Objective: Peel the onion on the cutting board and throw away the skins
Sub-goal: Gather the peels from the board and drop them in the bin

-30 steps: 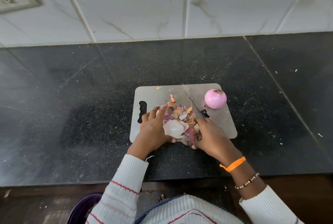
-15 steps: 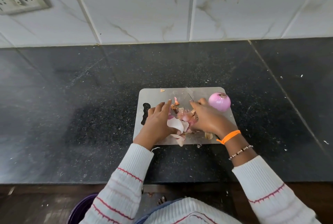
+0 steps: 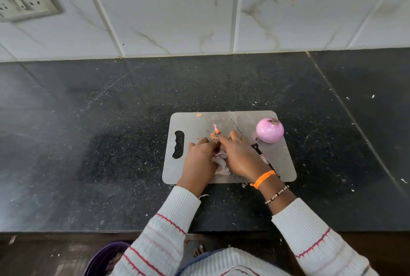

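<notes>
A: What sits nearest, at the bottom left of the frame?

B: A purple bin (image 3: 101, 258) on the floor, probably where the skins go; nothing looks dropped in, though its inside is mostly hidden.

A: And the hands?

B: At the lower middle of the cutting board (image 3: 286, 164), the left hand (image 3: 200, 160) and right hand (image 3: 239, 158) close together round the heap of skins (image 3: 219, 162), fingers curled on it.

A: So the peeling is done?

B: It seems so. The onion (image 3: 270, 130) rests bare and pink at the board's upper right, past the knife (image 3: 258, 149). A few scraps (image 3: 214, 135) lie beyond the fingers. Gathering and binning remain.
</notes>
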The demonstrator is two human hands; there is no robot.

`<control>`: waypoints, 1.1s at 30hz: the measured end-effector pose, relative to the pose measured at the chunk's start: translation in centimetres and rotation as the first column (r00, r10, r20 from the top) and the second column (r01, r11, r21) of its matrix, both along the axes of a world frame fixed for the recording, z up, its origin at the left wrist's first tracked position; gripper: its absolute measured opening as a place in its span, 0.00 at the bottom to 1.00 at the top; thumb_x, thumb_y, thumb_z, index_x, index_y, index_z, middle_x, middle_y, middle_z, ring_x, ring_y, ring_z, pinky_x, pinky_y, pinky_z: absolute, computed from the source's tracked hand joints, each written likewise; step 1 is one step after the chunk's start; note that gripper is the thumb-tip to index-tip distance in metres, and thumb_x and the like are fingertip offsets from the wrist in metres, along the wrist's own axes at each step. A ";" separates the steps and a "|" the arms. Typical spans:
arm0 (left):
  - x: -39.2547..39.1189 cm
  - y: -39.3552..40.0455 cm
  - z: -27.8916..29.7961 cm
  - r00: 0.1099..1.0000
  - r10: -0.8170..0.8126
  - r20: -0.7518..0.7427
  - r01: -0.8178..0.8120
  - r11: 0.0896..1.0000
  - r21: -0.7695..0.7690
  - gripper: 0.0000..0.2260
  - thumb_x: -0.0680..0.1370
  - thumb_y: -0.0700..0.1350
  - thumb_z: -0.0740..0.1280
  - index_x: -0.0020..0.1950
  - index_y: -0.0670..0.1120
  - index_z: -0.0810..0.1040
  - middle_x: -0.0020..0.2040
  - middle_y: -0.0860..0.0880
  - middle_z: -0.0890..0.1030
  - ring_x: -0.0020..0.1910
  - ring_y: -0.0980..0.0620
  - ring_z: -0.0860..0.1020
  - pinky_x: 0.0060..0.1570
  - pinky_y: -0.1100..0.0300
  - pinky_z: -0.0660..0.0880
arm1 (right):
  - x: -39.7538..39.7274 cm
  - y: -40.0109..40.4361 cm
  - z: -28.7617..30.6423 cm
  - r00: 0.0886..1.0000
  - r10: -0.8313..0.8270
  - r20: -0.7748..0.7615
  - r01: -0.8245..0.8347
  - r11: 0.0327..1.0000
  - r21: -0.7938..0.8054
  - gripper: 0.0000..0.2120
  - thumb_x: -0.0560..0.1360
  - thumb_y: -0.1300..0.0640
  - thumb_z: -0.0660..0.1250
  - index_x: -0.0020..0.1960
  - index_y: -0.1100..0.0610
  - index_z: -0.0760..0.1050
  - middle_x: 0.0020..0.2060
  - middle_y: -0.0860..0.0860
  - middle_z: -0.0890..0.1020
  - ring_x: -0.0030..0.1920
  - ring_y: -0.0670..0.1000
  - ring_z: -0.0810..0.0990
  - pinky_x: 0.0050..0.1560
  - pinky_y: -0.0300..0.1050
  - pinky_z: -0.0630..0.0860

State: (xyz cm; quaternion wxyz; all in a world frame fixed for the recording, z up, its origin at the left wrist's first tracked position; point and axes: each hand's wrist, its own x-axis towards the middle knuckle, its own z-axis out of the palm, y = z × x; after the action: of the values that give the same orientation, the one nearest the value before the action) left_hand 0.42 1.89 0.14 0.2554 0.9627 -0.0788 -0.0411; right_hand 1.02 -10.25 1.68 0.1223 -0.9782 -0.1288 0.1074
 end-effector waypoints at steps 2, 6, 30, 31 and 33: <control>-0.1 -0.2 0.3 0.999 0.025 0.036 -0.023 0.999 -0.047 0.14 0.68 0.36 0.68 0.53 0.47 0.81 0.46 0.49 0.75 0.42 0.44 0.73 0.40 0.63 0.58 | -0.1 -0.1 -0.1 1.000 -0.004 0.017 0.003 0.998 0.059 0.19 0.78 0.57 0.61 0.68 0.57 0.64 0.58 0.59 0.68 0.55 0.60 0.72 0.53 0.48 0.69; -0.2 -0.4 0.7 0.998 0.049 0.048 -0.044 0.993 -0.106 0.12 0.69 0.35 0.69 0.51 0.45 0.82 0.45 0.47 0.78 0.44 0.45 0.77 0.40 0.64 0.60 | 0.0 -0.2 -0.5 0.997 -0.067 0.030 0.061 0.981 0.183 0.15 0.76 0.63 0.63 0.62 0.59 0.71 0.54 0.57 0.72 0.52 0.57 0.76 0.46 0.44 0.71; -7.7 7.0 3.6 0.767 0.350 -0.538 -0.588 0.047 -0.807 0.06 0.72 0.35 0.69 0.46 0.44 0.81 0.41 0.48 0.83 0.40 0.53 0.81 0.36 0.63 0.78 | -1.2 4.7 3.6 0.722 0.240 -0.649 0.566 0.334 0.754 0.07 0.74 0.69 0.65 0.50 0.61 0.76 0.35 0.53 0.80 0.24 0.41 0.76 0.20 0.32 0.65; -8.7 8.0 3.6 0.751 0.365 -0.549 -0.589 -0.003 -0.808 0.06 0.72 0.35 0.69 0.46 0.44 0.81 0.41 0.49 0.83 0.40 0.54 0.81 0.37 0.64 0.78 | -1.5 6.0 3.8 0.688 0.287 -0.666 0.582 0.329 0.743 0.07 0.74 0.70 0.64 0.49 0.61 0.76 0.35 0.53 0.80 0.22 0.40 0.75 0.19 0.32 0.65; -10.6 10.1 3.5 0.708 0.402 -0.580 -0.591 -0.111 -0.799 0.06 0.72 0.35 0.68 0.47 0.43 0.80 0.41 0.50 0.83 0.40 0.54 0.81 0.37 0.64 0.78 | -2.3 8.8 3.8 0.612 0.385 -0.691 0.622 0.307 0.721 0.07 0.74 0.71 0.63 0.47 0.62 0.75 0.37 0.55 0.80 0.24 0.41 0.78 0.22 0.31 0.71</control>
State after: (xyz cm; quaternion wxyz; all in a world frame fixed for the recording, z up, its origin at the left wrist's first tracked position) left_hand -10.14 11.99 3.61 0.8106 0.5001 0.3008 0.0486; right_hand -1.23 -1.49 5.53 0.7181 -0.5618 -0.0129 0.4105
